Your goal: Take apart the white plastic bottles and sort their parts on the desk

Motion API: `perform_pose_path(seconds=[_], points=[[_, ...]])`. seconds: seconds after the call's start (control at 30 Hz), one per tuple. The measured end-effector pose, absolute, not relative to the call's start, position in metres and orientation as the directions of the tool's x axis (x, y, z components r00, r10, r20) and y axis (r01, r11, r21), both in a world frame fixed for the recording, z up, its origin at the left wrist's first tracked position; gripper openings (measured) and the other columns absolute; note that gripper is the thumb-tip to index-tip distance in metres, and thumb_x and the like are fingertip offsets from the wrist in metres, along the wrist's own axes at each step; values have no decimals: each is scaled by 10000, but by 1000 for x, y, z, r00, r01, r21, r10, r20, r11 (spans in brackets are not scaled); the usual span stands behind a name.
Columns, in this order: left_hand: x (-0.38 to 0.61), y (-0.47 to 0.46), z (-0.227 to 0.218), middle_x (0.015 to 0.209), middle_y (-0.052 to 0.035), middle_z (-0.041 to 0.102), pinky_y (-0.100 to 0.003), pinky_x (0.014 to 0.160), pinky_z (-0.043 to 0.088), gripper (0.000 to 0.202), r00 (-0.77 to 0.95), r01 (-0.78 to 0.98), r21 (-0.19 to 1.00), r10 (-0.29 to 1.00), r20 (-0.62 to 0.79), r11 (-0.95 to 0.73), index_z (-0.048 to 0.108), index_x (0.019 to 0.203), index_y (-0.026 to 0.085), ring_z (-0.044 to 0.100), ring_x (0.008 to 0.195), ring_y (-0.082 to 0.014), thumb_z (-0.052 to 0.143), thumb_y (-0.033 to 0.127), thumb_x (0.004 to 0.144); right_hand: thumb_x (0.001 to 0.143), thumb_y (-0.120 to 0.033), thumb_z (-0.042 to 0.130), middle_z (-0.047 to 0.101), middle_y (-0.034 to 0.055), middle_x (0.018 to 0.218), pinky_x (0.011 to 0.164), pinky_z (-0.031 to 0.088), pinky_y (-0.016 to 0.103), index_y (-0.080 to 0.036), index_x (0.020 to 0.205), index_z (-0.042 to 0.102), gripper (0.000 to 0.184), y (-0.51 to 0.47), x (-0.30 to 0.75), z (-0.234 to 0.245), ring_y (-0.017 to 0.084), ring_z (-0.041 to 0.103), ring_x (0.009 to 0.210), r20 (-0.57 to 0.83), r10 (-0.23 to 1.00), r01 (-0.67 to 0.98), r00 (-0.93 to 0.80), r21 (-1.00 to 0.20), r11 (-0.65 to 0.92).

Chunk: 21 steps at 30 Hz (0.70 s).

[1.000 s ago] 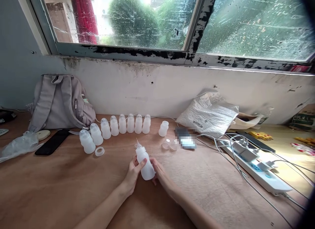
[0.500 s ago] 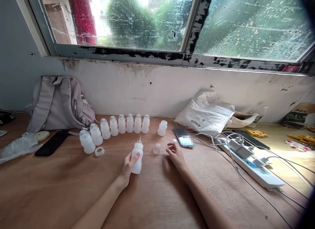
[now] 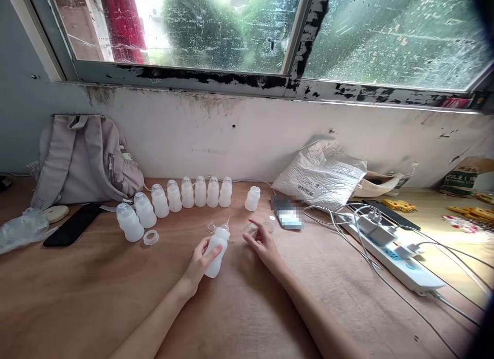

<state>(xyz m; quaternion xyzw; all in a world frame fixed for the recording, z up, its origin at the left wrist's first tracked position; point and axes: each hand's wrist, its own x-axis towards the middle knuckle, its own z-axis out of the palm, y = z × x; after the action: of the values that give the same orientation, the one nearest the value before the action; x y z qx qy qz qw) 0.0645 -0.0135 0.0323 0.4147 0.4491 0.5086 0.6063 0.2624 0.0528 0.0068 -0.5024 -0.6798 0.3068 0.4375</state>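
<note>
Baby bottle (image 3: 214,258) of frosted plastic, tilted in the left hand (image 3: 203,262), should be light and slightly squeezable, perhaps slippery; its waist offers the surest hold, and its slender tip (image 3: 227,221) looks easily bent. That hand is curled around the body. The right hand (image 3: 264,241), partly curled, meets a clear cap (image 3: 249,229) with thumb and forefinger; whether it is gripped I cannot tell. Beyond stand a second clear cap (image 3: 269,225), an open-topped bottle (image 3: 252,199) and a row of capped bottles (image 3: 187,193) along the wall (image 3: 170,143).
</note>
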Motion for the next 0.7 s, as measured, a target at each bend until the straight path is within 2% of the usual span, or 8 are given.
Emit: perform_pose_path(seconds=[0.07,0.13,0.23,0.33,0.5,0.6,0.7], points=[[64,-14,32,870,-29,559,-243,668,437,364,107,-190,977,991,-78,97,546,956,172,527,768,-145,596,412,688,717,-416,561,529,-2,753,615,436,277,-221,1053,475,398,50,260,11,136,507,635,268,962,268,-45,-925,270],[65,-14,32,880,-32,582,-248,718,417,362,148,-116,992,988,-42,59,559,969,169,524,825,-162,607,389,685,736,-446,532,516,-5,717,587,433,266,-206,892,506,288,47,257,15,131,499,621,225,974,109,3,-969,223],[65,-14,30,918,-45,606,-261,768,393,372,232,-28,999,973,-12,19,574,988,162,523,879,-187,619,365,680,737,-455,533,483,-15,654,544,419,250,-199,717,461,267,40,252,19,121,475,585,184,983,-22,22,-983,184],[66,-13,27,938,-58,613,-271,769,393,403,286,13,1000,958,-1,-3,577,1012,151,529,883,-201,631,356,670,736,-442,546,449,-30,614,501,389,236,-206,704,438,261,33,247,23,115,441,549,182,983,-18,2,-983,182],[65,-12,25,953,-64,608,-272,724,414,427,330,47,999,944,-3,-13,580,1032,154,540,858,-205,639,361,663,729,-437,558,453,-39,616,502,374,240,-217,770,426,259,24,242,24,123,438,553,175,981,121,-79,-975,184],[64,-11,25,977,-66,606,-279,721,424,437,352,58,998,936,-15,-6,577,1045,162,544,870,-215,640,365,663,790,-456,462,459,-34,637,507,368,237,-222,797,435,236,19,241,22,123,438,566,156,979,167,-131,-970,177],[64,-11,25,997,-71,604,-287,739,424,446,363,55,998,931,-17,-3,573,1057,160,545,890,-223,642,360,664,844,-473,328,460,-20,646,506,367,243,-219,774,451,291,15,240,22,126,427,565,168,976,169,-137,-967,190]])
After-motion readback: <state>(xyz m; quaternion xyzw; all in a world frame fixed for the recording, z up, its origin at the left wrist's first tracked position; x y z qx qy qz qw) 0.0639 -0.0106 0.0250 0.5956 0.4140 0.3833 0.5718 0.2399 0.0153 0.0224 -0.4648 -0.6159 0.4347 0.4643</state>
